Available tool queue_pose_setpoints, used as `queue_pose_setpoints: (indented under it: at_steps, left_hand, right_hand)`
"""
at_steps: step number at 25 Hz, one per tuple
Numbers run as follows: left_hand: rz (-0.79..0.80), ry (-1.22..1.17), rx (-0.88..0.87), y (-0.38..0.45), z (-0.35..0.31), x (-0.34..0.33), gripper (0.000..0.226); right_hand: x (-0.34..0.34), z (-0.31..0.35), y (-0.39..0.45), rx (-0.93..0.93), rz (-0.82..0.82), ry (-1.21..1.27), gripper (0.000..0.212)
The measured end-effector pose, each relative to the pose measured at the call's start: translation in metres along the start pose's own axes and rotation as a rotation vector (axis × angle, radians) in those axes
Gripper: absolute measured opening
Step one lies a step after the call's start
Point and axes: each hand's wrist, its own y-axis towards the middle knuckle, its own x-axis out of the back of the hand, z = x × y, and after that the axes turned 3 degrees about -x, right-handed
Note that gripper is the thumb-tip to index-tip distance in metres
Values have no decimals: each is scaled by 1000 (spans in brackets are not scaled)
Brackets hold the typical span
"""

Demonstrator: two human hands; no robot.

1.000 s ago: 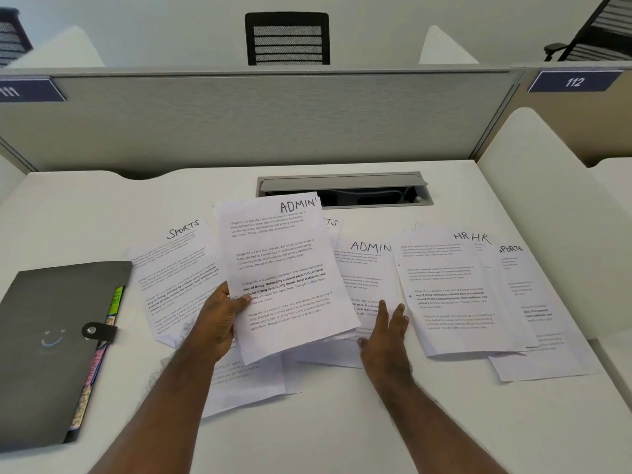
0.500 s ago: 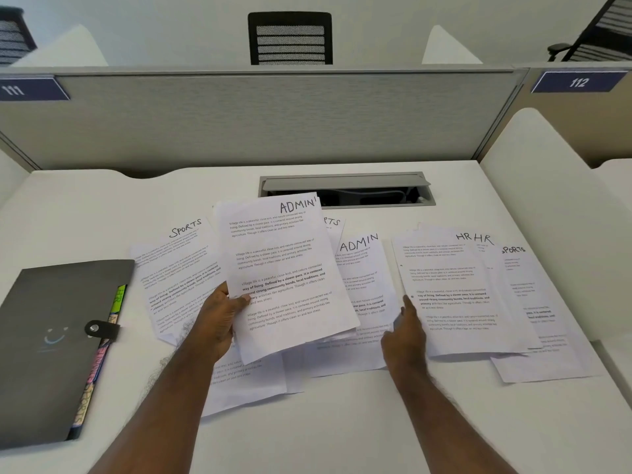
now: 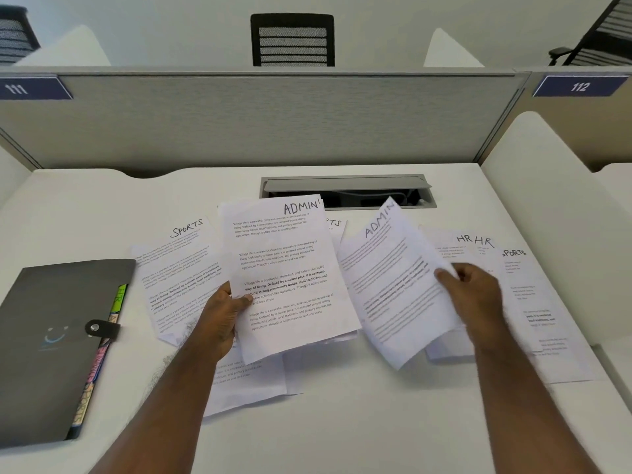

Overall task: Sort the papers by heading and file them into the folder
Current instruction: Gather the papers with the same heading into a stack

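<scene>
From the cable hatch (image 3: 347, 191) at the back of my counter (image 3: 342, 422), the folder (image 3: 51, 343) lies front-left, SPORTS sheet (image 3: 178, 268) between, HR sheets (image 3: 475, 244) front-right, and both ADMIN sheets (image 3: 287, 268) directly before it.

Desk (image 3: 342, 432): plain white. Papers: white sheets with black printed text and black handwritten headings, e.g. the sheet headed ADMIN (image 3: 284, 268) and the sheet headed SPORTS (image 3: 178, 265). Folder (image 3: 51, 343): dark grey cover with a faint light-blue smile mark, black strap with a silver snap; index tabs along its edge in green, orange, pink and yellow. Partition (image 3: 273, 121): grey fabric. Number plates (image 3: 579, 86): dark blue with white numerals. Chair (image 3: 292, 39): black, striped mesh back.
</scene>
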Motion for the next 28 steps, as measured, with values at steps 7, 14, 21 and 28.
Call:
queue_pose_setpoints:
  at_steps: [7,14,21,28]
  left_hand:
    - [24,-6,-11,0,2,-6,40]
    - [101,-79,-3,-12,3,-36,40]
    - [186,-79,15,-22,-1,-48,49]
    - [180,-267,118,-26,-3,-41,33]
  right_hand:
    - [30,45,1,-19,31,638,5]
    - [-41,32,-30,-239,228,570,14]
    - [-81,2,-45,-110,315,151,38]
    - [-70,-2,-41,-54,480,234,41]
